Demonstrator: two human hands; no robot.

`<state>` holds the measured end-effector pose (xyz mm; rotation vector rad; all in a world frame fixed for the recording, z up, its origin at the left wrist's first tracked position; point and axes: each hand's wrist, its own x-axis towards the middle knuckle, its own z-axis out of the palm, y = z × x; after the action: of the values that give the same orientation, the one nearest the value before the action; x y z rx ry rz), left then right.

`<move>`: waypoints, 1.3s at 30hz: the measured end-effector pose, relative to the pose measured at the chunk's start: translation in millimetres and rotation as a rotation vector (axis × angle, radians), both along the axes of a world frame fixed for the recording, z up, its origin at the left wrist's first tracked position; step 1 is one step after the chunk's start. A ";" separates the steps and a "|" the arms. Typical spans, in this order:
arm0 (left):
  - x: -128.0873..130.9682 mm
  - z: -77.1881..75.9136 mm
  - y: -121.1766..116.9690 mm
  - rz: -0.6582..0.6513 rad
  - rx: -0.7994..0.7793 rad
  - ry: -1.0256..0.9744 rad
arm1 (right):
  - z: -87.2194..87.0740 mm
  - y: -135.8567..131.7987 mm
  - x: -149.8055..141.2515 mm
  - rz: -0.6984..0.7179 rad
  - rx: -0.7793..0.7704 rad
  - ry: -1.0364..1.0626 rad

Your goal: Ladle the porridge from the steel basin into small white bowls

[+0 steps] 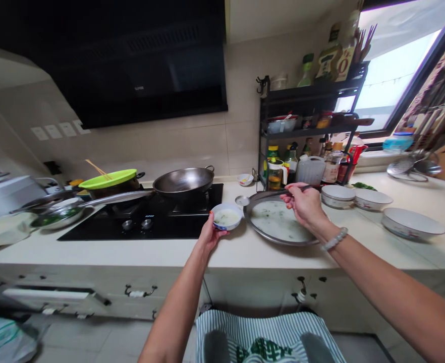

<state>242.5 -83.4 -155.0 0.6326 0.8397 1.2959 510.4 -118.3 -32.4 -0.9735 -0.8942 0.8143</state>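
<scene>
My left hand (209,232) is closed on the rim and side of a small bowl (227,217), which holds pale soup with green bits. With fingers wrapped round its dark handle, my right hand (303,204) holds a ladle (242,200). The ladle's head is over the gap between the small bowl and a large metal pot (262,236). Whitish soup (275,217) with chopped greens fills much of that wide pot. My right forearm crosses above the pot's right side and hides part of it.
A wok (184,180) sits on the black stove (112,224). Several bowls (413,224) stand on the right counter. Behind the pot rises a black rack (309,93) with bottles. A green lid-like dish (109,179) and a pan (61,214) are left.
</scene>
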 end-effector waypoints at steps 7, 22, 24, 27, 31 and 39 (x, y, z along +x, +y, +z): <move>0.7 -1.5 0.7 0.005 0.004 -0.008 | -22.8 -15.2 -30.7 0.189 0.174 -0.399; 0.0 -0.6 -0.5 -0.002 -0.003 -0.004 | -26.0 -34.8 11.7 -0.091 0.298 -0.430; -0.1 -0.9 -0.2 -0.001 -0.007 -0.001 | -32.2 -29.2 24.9 -0.149 0.207 -0.403; 0.2 -0.3 -0.3 0.006 -0.015 0.007 | -43.5 -25.7 38.4 -0.162 0.115 -0.461; 0.6 0.5 -0.3 0.012 -0.017 0.012 | -57.2 -28.4 41.0 -0.131 0.065 -0.540; -0.1 -0.8 0.0 0.003 0.002 0.008 | -66.4 -28.2 39.4 -0.076 -0.005 -0.424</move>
<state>242.4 -83.5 -155.8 0.6386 0.8464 1.2973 549.8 -146.5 -98.8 -1.2011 -1.2093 0.5522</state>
